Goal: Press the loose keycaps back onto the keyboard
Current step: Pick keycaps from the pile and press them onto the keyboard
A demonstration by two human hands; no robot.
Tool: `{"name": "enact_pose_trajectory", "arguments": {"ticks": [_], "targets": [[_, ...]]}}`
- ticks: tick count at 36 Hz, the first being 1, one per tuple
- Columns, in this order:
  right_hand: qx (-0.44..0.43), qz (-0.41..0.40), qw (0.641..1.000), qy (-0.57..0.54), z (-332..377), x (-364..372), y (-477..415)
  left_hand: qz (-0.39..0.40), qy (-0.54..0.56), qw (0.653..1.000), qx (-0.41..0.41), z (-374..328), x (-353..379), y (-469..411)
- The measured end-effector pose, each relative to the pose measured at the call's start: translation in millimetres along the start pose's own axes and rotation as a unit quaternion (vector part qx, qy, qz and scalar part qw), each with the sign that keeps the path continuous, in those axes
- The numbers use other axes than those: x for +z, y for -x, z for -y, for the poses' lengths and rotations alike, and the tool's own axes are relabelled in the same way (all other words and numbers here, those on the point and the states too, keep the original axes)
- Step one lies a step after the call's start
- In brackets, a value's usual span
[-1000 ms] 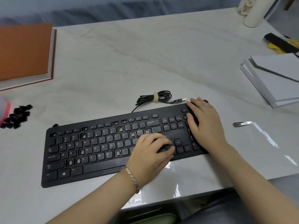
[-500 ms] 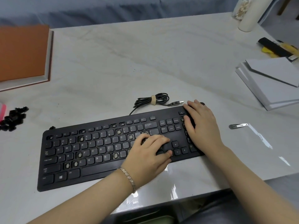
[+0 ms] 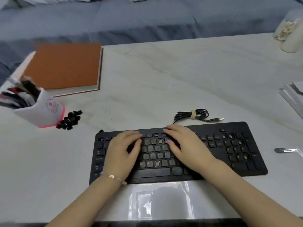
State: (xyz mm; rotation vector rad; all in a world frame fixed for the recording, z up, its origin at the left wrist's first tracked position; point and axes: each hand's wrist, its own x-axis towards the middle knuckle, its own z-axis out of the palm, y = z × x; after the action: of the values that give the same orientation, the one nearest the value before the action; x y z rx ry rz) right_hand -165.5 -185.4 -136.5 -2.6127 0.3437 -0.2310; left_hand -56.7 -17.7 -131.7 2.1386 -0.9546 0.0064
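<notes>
The flat black plastic keyboard (image 3: 229,149) sits on the white marble-look worktop (image 3: 164,79), close to its near edge. A few key spots in the letter rows and the number pad show pale centres rather than full black caps, though it's a bit blurry so I won't count them.

Both hands are palm-down on the keyboard's left half. The left hand (image 3: 124,149) covers the far-left letter keys. Its fingers are bent down onto the keys and its thumb points toward the keyboard's middle. I honestly can't tell whether that grip is pinching a cap or just pressing. The right hand (image 3: 186,148) lies flatter, its grip spread and relaxed, with fingertips on the top rows near the keyboard's centre and nothing held. There's a thin beaded bracelet (image 3: 113,176) on the left wrist.

- The little heap of loose black keycaps (image 3: 69,120) is on the worktop, off past the keyboard's far-left corner and well apart from it.
- It sits right against a white pen cup with a pink base (image 3: 47,112).
- Beyond that cup lies an orange-brown hardcover notebook (image 3: 65,68).
- Just behind the keyboard's back edge is its coiled black USB cable (image 3: 193,115), tied with a tan strap.
- A small metal hair clip (image 3: 286,150) lies just beyond the keyboard's right end.
- A clear shiny plastic sheet (image 3: 160,200) lies flat in front of the keyboard.
</notes>
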Motion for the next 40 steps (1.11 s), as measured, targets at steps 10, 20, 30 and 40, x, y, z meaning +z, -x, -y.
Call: {"name": "enact_pose_trajectory", "arguments": {"ticks": [10, 20, 30, 40], "targets": [[0.032, -0.009, 0.998, 0.045, 18.6, 23.5, -16.0, -0.035, -0.050, 0.966, -0.250, 87.0, -50.0, -32.4], [0.051, -0.007, 0.998, 0.029, 22.8, 24.2, -14.1, 0.073, -0.058, 0.982, -0.163, 118.7, -57.6, -45.5], [0.053, -0.005, 0.999, 0.012, 23.9, 23.5, -14.4, 0.060, -0.133, 0.974, -0.170, 125.4, -67.2, -40.8], [0.051, -0.010, 0.999, 0.000, 22.4, 23.9, -13.7, -0.050, 0.508, 0.799, -0.318, 40.5, -91.1, -26.4]]}}
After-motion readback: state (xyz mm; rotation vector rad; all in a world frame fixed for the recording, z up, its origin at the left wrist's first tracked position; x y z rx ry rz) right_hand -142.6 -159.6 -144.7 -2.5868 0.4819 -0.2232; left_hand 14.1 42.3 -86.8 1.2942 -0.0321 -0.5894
